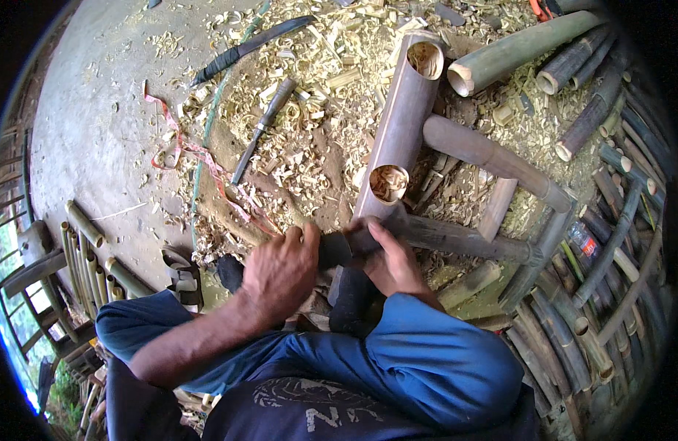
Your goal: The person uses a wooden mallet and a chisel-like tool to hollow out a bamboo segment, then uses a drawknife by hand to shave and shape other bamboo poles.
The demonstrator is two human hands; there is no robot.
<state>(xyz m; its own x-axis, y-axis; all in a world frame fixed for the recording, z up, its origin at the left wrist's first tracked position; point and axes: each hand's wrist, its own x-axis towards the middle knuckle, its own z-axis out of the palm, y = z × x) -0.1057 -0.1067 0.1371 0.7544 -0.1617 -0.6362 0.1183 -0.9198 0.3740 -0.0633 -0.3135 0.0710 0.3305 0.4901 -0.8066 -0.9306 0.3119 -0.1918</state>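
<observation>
Currently the work centres on a thick bamboo tube [398, 132] that lies on a low bamboo frame [501, 220], running from the person's hands up and away; two round holes are cut in its upper side, and the nearer hole [389, 182] holds shavings. Both hands meet at the tube's near end. The left hand [280, 268] is closed, fingers curled, around a dark tool [337, 248] whose exact kind cannot be told from this view. The right hand [394, 261] wraps the other side, fingers bent against the tool and the tube end, thumb on top. The step in hand appears to be cutting or trimming the near end of the tube. The next move calls for steady pressure from both hands while the tube remains seated on the frame.

Beyond the hands, wood shavings [317, 95] cover the floor. A chisel [264, 128] and a long dark blade [247, 48] lie among them, well apart from the tube. A pink ribbon [188, 151] trails across the floor to the left. Cut bamboo poles [596, 110] are stacked to the right.
</observation>
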